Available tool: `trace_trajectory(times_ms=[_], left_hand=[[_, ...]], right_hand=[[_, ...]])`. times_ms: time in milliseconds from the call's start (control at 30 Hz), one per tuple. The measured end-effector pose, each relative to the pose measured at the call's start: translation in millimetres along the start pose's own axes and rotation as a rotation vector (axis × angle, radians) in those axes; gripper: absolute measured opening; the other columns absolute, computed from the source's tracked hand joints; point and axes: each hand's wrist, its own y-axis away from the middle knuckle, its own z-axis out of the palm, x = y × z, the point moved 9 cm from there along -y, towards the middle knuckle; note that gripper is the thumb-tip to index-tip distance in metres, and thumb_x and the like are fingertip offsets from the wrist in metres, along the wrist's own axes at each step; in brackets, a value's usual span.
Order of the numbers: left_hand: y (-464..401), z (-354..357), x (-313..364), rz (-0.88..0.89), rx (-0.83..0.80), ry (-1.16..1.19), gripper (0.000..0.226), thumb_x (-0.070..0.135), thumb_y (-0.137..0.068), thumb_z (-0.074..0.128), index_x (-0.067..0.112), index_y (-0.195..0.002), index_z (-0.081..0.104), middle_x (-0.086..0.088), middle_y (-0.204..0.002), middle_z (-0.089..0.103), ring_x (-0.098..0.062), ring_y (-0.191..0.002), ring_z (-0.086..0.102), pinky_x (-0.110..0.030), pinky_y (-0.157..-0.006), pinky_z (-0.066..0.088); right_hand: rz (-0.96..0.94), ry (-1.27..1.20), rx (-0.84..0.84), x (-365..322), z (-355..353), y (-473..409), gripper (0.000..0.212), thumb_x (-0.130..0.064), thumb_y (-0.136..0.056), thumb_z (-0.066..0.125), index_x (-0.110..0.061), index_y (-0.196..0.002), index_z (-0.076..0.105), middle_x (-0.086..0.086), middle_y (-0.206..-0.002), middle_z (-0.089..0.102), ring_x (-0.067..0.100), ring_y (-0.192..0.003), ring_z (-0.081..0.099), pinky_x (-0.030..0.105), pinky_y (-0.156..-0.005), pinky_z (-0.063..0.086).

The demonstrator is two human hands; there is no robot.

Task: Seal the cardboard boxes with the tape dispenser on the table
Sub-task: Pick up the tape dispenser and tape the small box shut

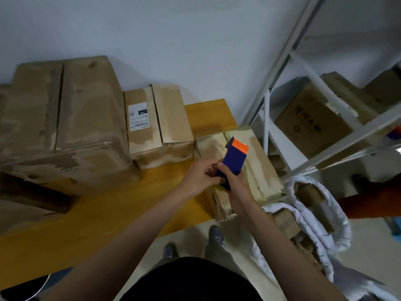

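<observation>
Both hands grip the dispenser (235, 158): right hand (237, 187) wrapped round its handle, left hand (200, 177) pinching at its side, probably freeing tape. It hovers over the small box (258, 170) at the tabletop (108, 213) edge, ready for sealing.

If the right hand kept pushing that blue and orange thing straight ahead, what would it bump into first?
The right hand grips the tape dispenser, whose orange end points away and slightly right. Going straight on, it would probably meet the top of the small cardboard box beneath it first, though depth is hard to judge.
</observation>
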Motion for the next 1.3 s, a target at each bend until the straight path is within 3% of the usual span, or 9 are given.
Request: trace_trajectory(times_ms=[133, 200, 367, 533, 667, 867, 1033, 1167, 1300], left_hand=[[-26, 17, 19, 0.038, -0.117, -0.161, 0.013, 0.021, -0.089, 0.075, 0.024, -0.101, 0.078, 0.001, -0.091, 0.075, -0.009, -0.087, 0.068, -0.027, -0.076, 0.051], [-49, 14, 15, 0.027, -0.129, -0.270, 0.017, 0.023, -0.086, 0.078, 0.020, -0.103, 0.078, -0.004, -0.103, 0.071, -0.014, -0.096, 0.065, -0.029, -0.081, 0.047], [-111, -12, -41, -0.123, -0.235, -0.759, 0.099, 0.026, -0.070, 0.092, 0.022, -0.152, 0.037, -0.010, -0.156, 0.031, -0.027, -0.147, 0.025, -0.040, -0.117, 0.028], [-135, -14, -64, -0.156, -0.460, -1.048, 0.134, 0.039, -0.055, 0.095, 0.041, -0.158, 0.010, -0.002, -0.167, -0.011, -0.026, -0.153, -0.012, -0.052, -0.124, 0.010], [-143, -10, -57, -0.150, -0.399, -1.071, 0.130, 0.042, -0.054, 0.095, 0.044, -0.156, 0.014, -0.010, -0.167, -0.010, -0.030, -0.154, -0.010, -0.047, -0.125, 0.004], [-123, 7, -41, -0.150, -0.263, -0.912, 0.120, 0.048, -0.045, 0.098, 0.051, -0.146, 0.034, -0.011, -0.150, 0.022, -0.035, -0.143, 0.023, -0.050, -0.114, 0.032], [-96, 34, -51, -0.255, -0.168, -0.961, 0.143, 0.087, -0.028, 0.066, 0.038, -0.156, 0.023, -0.015, -0.152, 0.019, -0.040, -0.140, 0.024, -0.053, -0.114, 0.030], [-78, 38, -56, -0.259, -0.060, -0.981, 0.115, 0.076, -0.056, 0.078, 0.040, -0.154, 0.029, -0.010, -0.159, 0.014, -0.040, -0.143, 0.018, -0.054, -0.117, 0.024], [-54, 34, -66, -0.227, 0.035, -0.890, 0.090, 0.079, -0.067, 0.065, 0.044, -0.146, 0.040, 0.003, -0.165, 0.007, -0.042, -0.143, 0.021, -0.056, -0.114, 0.029]], right_hand=[[0.033, 0.062, 0.033, -7, -37, -18, 0.064, -0.035, -0.068, 0.087, -0.002, -0.118, 0.063, 0.022, -0.107, 0.070, 0.030, -0.096, 0.070, 0.041, -0.085, 0.058], [0.039, 0.137, 0.064, -9, -59, -26, 0.065, -0.033, -0.069, 0.087, -0.006, -0.120, 0.059, 0.019, -0.111, 0.069, 0.028, -0.097, 0.069, 0.035, -0.077, 0.059], [0.002, 0.218, 0.126, -21, -113, -26, 0.043, -0.026, -0.078, 0.085, -0.016, -0.111, 0.059, 0.005, -0.101, 0.067, 0.016, -0.087, 0.066, 0.026, -0.069, 0.055], [0.045, 0.245, 0.172, -10, -162, -23, 0.028, -0.018, -0.081, 0.081, -0.019, -0.097, 0.058, 0.008, -0.095, 0.066, 0.021, -0.088, 0.063, 0.034, -0.076, 0.054], [0.071, 0.295, 0.188, -1, -183, -25, 0.034, -0.022, -0.080, 0.082, -0.011, -0.104, 0.060, 0.014, -0.100, 0.068, 0.029, -0.095, 0.066, 0.044, -0.085, 0.057], [0.050, 0.236, 0.203, -4, -189, -37, 0.030, -0.018, -0.081, 0.080, -0.013, -0.102, 0.060, 0.011, -0.096, 0.066, 0.025, -0.091, 0.064, 0.040, -0.082, 0.054], [-0.044, 0.302, 0.222, -28, -197, -51, 0.028, -0.014, -0.081, 0.081, -0.021, -0.095, 0.058, 0.001, -0.089, 0.064, 0.013, -0.081, 0.061, 0.025, -0.071, 0.051], [-0.081, 0.367, 0.161, -40, -198, -66, 0.029, -0.013, -0.083, 0.079, -0.015, -0.103, 0.058, -0.001, -0.088, 0.061, 0.009, -0.079, 0.059, 0.017, -0.064, 0.048], [-0.091, 0.470, 0.051, -48, -189, -81, 0.031, -0.017, -0.085, 0.078, -0.012, -0.105, 0.056, 0.001, -0.090, 0.060, 0.009, -0.078, 0.058, 0.010, -0.058, 0.046]])
